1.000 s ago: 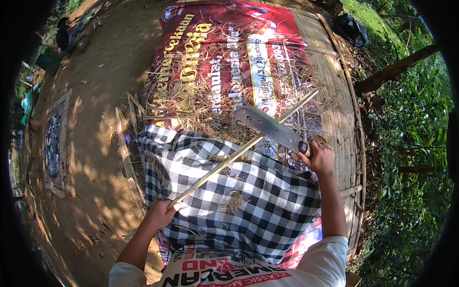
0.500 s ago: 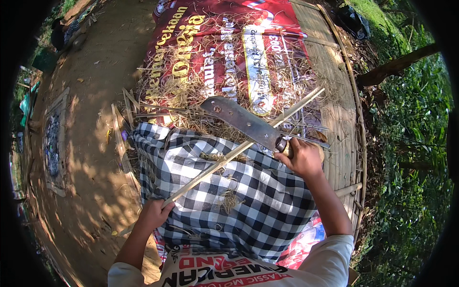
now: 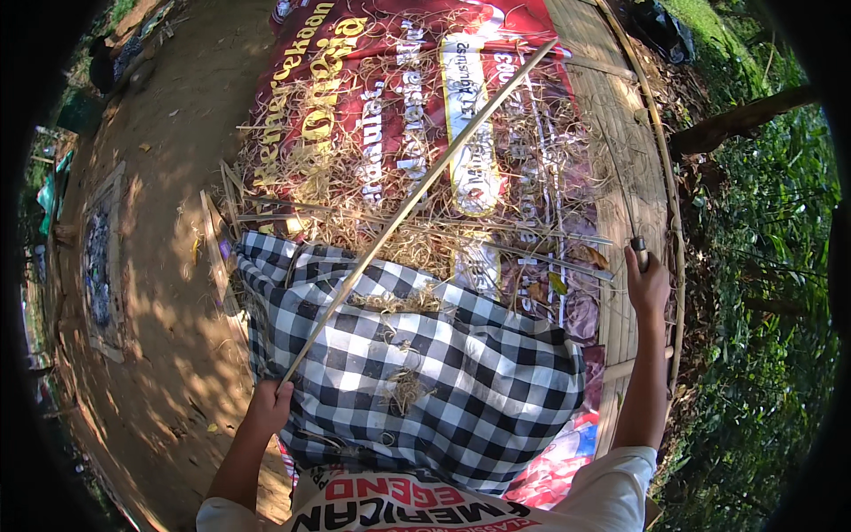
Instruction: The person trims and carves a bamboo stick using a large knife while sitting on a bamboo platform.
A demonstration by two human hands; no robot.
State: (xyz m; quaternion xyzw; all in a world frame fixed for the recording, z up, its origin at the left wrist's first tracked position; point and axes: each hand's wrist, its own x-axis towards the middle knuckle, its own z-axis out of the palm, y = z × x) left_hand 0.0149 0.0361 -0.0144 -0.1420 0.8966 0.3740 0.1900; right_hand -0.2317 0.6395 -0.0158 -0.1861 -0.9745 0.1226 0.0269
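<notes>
My left hand (image 3: 269, 406) is closed around the lower end of a long, pale bamboo strip (image 3: 390, 229). The strip slants up and to the right, over the checked cloth on my lap and a red printed banner. Off to the right, my right hand (image 3: 649, 282) grips the handle of a large knife (image 3: 639, 246). Its blade points away from me and shows almost edge-on as a thin dark line over the bamboo slats. Knife and strip are well apart.
A black-and-white checked cloth (image 3: 355, 381) covers my lap, with curled shavings on it. More shavings and several thin strips litter the red banner (image 3: 390, 71) ahead. Bamboo slats (image 3: 625, 142) border it at right, plants beyond. Bare dirt ground (image 3: 168, 293) lies at left.
My right hand has swung the knife away from the strip to the right, turning its blade edge-on. The strip's far end has swung up and away from me; my left hand has shifted slightly.
</notes>
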